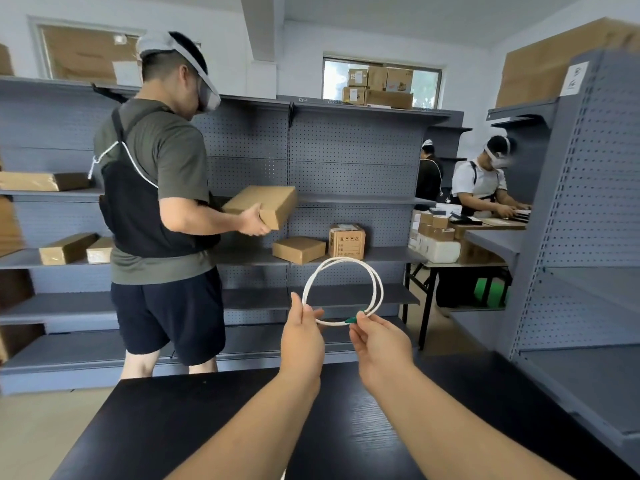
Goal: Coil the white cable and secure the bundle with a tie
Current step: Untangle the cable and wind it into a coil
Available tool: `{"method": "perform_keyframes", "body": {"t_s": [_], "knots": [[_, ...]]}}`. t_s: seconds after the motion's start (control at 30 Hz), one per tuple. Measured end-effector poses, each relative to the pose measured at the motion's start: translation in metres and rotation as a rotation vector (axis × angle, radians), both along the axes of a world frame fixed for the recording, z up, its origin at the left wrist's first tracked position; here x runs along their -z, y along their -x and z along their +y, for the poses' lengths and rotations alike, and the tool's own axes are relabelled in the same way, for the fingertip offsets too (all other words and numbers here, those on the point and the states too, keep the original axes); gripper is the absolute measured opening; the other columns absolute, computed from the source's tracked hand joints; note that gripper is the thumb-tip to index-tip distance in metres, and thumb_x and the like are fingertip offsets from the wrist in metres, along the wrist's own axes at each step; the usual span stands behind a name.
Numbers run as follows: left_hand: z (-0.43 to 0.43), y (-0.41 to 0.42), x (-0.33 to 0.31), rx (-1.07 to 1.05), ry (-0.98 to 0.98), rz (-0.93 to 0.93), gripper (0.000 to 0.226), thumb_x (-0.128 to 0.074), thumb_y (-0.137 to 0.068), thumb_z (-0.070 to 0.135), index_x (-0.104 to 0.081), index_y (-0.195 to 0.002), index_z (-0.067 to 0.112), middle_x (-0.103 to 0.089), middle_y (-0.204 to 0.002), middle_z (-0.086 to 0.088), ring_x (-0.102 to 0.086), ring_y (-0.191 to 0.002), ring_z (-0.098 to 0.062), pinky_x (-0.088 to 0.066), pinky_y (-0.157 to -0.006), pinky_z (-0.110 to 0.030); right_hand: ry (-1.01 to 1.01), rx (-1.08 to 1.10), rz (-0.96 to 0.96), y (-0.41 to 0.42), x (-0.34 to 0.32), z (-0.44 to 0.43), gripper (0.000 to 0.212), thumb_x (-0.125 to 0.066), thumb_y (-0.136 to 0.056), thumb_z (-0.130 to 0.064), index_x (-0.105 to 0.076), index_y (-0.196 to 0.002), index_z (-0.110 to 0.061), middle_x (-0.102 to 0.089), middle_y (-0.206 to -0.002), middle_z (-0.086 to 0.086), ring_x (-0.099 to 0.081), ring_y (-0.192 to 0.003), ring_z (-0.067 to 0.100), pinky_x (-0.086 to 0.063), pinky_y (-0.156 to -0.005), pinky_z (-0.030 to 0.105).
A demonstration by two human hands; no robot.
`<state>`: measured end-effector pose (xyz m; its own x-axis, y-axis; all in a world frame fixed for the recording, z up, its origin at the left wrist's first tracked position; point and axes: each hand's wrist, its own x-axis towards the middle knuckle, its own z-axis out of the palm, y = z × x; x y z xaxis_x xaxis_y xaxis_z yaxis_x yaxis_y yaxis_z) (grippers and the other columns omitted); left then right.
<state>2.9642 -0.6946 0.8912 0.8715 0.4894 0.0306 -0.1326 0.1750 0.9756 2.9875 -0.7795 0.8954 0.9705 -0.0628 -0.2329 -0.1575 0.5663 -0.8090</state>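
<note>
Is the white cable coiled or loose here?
Coiled. The white cable forms about two round loops held up between the left hand and right hand; whether the green piece is a tie, cannot tell.

Open air above black table (194,431); person (156,188) beyond.

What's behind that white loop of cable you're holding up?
Through the white cable shows grey shelving, a flat cardboard box and a printed carton just above. The left hand and right hand hide the shelving below.

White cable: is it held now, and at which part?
Yes. The left hand pinches the coiled white cable at its lower left; the right hand pinches it at the bottom, by the green plug.
</note>
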Motion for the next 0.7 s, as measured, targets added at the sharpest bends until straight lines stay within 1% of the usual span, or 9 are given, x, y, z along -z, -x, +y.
{"method": "perform_keyframes", "body": {"t_s": [0.1,0.2,0.27,0.33,0.4,0.5,0.6,0.67,0.7], "knots": [[-0.002,0.004,0.0,0.01,0.018,-0.06,0.041,-0.033,-0.102,0.023,-0.034,-0.143,0.027,-0.068,-0.103,-0.005,-0.064,-0.103,-0.024,-0.04,-0.072,-0.019,-0.001,-0.01,0.02,0.0,0.001,-0.002,0.006,-0.059,-0.089,0.0,-0.061,-0.09,-0.006,-0.062,-0.085,0.008,-0.059,-0.076,0.014,-0.047,-0.072,0.024],[-0.002,0.005,-0.002,-0.104,0.164,-0.06,0.029,-0.043,-0.099,0.023,-0.055,-0.124,0.015,-0.071,-0.092,-0.004,-0.069,-0.078,-0.017,-0.049,-0.059,-0.017,-0.01,-0.041,0.024,0.003,0.002,0.001,0.005,-0.059,-0.089,-0.001,-0.062,-0.089,-0.005,-0.062,-0.085,0.008,-0.06,-0.076,0.014,-0.047,-0.064,0.02],[-0.002,0.003,-0.002,-0.188,0.198,-0.013,0.021,-0.048,-0.097,0.028,-0.06,-0.1,0.012,-0.072,-0.089,-0.002,-0.068,-0.064,-0.01,-0.049,-0.063,-0.022,-0.016,-0.066,0.023,0.006,0.003,0.005,0.007,-0.059,-0.089,-0.001,-0.062,-0.085,-0.007,-0.062,-0.085,0.008,-0.06,-0.075,0.014,-0.047,-0.063,0.02],[-0.001,0.002,-0.001,-0.234,0.22,-0.007,0.021,-0.052,-0.094,0.029,-0.056,-0.086,0.011,-0.073,-0.084,-0.002,-0.068,-0.055,-0.007,-0.05,-0.068,-0.027,-0.02,-0.08,0.023,0.008,0.003,0.009,0.009,-0.059,-0.089,-0.001,-0.061,-0.083,-0.008,-0.062,-0.084,0.007,-0.059,-0.075,0.013,-0.046,-0.062,0.02],[0.0,0.003,-0.002,-0.264,0.24,-0.023,0.022,-0.054,-0.093,0.028,-0.056,-0.079,0.011,-0.072,-0.078,-0.004,-0.067,-0.058,-0.011,-0.053,-0.071,-0.03,-0.016,-0.08,0.026,0.009,0.004,0.013,0.009,-0.059,-0.089,-0.001,-0.061,-0.083,-0.007,-0.062,-0.084,0.007,-0.059,-0.075,0.013,-0.046,-0.062,0.02],[0.0,0.005,-0.003,-0.274,0.194,-0.041,0.023,-0.051,-0.095,0.029,-0.06,-0.077,0.018,-0.071,-0.08,-0.004,-0.067,-0.071,-0.017,-0.054,-0.07,-0.03,-0.006,-0.074,0.033,0.011,0.006,0.018,0.005,-0.059,-0.089,-0.001,-0.062,-0.087,-0.004,-0.062,-0.083,0.007,-0.06,-0.074,0.013,-0.046,-0.062,0.02],[0.0,0.004,0.003,-0.254,0.071,-0.052,0.026,-0.043,-0.098,0.032,-0.059,-0.077,0.029,-0.07,-0.086,0.003,-0.066,-0.086,-0.023,-0.053,-0.084,-0.043,-0.022,-0.066,0.026,0.015,0.005,0.025,0.011,-0.058,-0.089,0.001,-0.06,-0.082,-0.006,-0.061,-0.08,0.007,-0.059,-0.073,0.014,-0.047,-0.063,0.02],[0.003,0.004,0.008,-0.223,-0.032,-0.045,0.025,-0.039,-0.099,0.031,-0.06,-0.084,0.031,-0.069,-0.093,0.003,-0.064,-0.091,-0.024,-0.05,-0.09,-0.049,-0.031,-0.064,0.026,0.016,0.004,0.028,0.009,-0.057,-0.089,0.002,-0.061,-0.084,-0.004,-0.061,-0.078,0.007,-0.059,-0.071,0.014,-0.047,-0.062,0.02],[0.004,0.005,0.009,-0.204,-0.093,-0.048,0.022,-0.04,-0.098,0.03,-0.062,-0.094,0.03,-0.068,-0.094,0.0,-0.064,-0.093,-0.024,-0.05,-0.091,-0.049,-0.029,-0.065,0.03,0.017,0.004,0.03,0.008,-0.057,-0.089,0.002,-0.061,-0.085,-0.004,-0.061,-0.078,0.007,-0.059,-0.07,0.014,-0.046,-0.062,0.02]]}}
